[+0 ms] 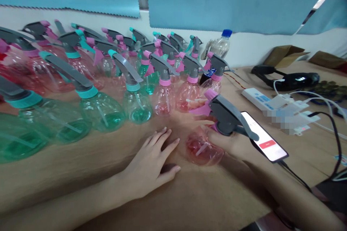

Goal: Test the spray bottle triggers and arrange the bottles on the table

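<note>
My right hand is wrapped round a pink spray bottle with a grey and pink trigger head, tilted a little. Some reddish liquid shows inside it. My left hand lies palm down on the wooden table, fingers spread, just left of that bottle and apart from it. Beyond both hands stand several more spray bottles, among them a pink one and a green one with some liquid in the bottom. Part of my right hand's fingers is hidden behind the bottle.
A lit phone with a cable lies right of my right hand. Farther right are a white power strip with plugged-in cables, a black object and an open cardboard box. A clear blue-capped bottle stands by the wall.
</note>
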